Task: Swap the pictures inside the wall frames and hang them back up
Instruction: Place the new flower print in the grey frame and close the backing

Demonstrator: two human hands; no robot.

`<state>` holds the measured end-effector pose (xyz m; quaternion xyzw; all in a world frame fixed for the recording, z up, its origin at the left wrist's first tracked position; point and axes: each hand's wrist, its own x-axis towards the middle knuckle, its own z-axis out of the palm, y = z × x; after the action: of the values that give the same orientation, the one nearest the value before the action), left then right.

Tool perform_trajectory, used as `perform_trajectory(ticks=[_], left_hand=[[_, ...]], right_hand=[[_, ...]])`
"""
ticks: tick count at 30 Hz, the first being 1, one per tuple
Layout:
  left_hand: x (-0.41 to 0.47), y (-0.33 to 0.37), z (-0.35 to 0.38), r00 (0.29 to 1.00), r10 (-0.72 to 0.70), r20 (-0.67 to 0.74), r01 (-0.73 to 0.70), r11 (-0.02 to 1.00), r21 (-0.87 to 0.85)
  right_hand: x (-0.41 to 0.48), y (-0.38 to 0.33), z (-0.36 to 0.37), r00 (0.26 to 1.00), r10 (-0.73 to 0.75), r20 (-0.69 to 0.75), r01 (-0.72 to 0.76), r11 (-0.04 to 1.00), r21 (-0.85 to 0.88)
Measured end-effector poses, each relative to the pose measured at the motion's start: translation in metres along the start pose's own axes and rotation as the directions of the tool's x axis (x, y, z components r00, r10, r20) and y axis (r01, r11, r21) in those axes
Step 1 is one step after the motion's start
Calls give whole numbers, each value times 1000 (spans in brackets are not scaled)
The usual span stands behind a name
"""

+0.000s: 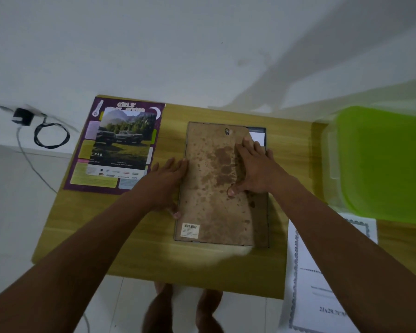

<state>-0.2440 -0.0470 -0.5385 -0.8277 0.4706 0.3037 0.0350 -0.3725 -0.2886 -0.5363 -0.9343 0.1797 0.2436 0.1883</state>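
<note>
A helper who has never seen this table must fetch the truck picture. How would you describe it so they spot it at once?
On the wooden table, look to the far left corner, where a purple poster lies. The truck picture lies on top of it, left of the stained frame back. It alone shows two trucks on grass before mountains.

Bare wooden table (139, 236) lies open in front of and left of the frame (216, 183); posters (120, 145) block the far left; a green bin (382, 162) and certificate (322, 272) crowd the right.
</note>
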Motion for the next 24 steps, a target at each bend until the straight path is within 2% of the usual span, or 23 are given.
perform_trajectory(ticks=[6,12,16,20,24], left_hand=[[-1,1,-2,1000,5,-2,-5,1000,20],[4,5,-11,1000,9,12,-10,995,101],[15,8,-16,1000,-3,-15,4,998,65],[23,12,-18,999,29,18,-32,982,187],[30,22,-25,998,30,60,-48,947,319]], right_hand=[[17,-15,-21,997,-47,-69,44,998,-46],[38,-44,-2,991,-127,38,130,989,-74],[39,-41,0,990,-139,34,138,990,23],[38,-32,-7,994,-101,37,90,970,227],[20,-23,-11,987,-134,-87,143,984,110]])
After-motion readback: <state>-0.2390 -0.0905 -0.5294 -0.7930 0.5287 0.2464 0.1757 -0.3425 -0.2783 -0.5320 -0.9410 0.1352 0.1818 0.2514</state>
